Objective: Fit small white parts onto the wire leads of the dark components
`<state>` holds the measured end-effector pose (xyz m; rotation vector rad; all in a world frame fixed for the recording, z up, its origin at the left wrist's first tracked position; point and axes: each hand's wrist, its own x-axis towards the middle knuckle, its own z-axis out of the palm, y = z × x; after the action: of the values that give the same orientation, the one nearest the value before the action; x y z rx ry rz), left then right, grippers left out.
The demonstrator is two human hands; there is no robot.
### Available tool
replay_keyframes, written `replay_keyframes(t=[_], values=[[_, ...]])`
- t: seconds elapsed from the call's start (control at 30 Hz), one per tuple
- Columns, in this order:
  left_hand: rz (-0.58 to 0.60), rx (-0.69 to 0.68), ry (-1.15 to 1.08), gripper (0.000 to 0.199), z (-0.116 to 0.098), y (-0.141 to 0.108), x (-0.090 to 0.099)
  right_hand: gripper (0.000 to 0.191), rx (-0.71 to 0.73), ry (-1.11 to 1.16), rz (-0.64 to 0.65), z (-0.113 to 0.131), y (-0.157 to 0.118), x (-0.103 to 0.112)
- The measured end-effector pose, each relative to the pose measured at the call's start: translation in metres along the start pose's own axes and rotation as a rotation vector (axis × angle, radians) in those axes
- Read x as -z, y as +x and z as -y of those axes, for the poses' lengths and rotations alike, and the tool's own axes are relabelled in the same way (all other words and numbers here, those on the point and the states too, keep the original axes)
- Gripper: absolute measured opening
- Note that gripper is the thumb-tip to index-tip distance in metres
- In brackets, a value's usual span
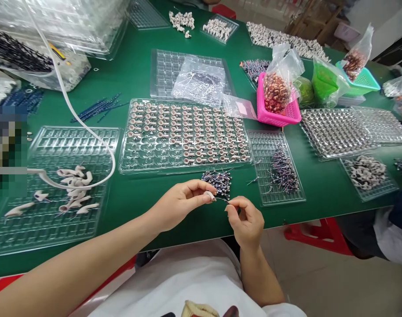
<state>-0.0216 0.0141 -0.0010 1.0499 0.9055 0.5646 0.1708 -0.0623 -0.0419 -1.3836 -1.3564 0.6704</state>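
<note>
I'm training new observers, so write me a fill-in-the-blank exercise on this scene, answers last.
1. The small piece in the left hand is colored ____.
2. A thin wire runs from that piece to the ____ hand.
3. The pink basket holds a clear plastic ____.
4. The tabletop is colored ____.

Missing words: white; right; bag; green.

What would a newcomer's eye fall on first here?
Probably the pink basket with its bag of coppery parts, right of centre on the green table. Next, the clear tray mid-picture, with rows of pale pieces. Nearer, the left hand pinches a white piece, the right hand a thin wire.
</note>
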Motion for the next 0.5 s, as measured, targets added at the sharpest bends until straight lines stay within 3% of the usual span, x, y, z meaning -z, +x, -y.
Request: replay_keyframes(t=[0.5], values=[[-0.061,-0.056,0.028,0.021,0.0021,-0.0027,-0.0014,0.012,0.099,-0.064,0.026,0.0054,0.0031,-0.0014]])
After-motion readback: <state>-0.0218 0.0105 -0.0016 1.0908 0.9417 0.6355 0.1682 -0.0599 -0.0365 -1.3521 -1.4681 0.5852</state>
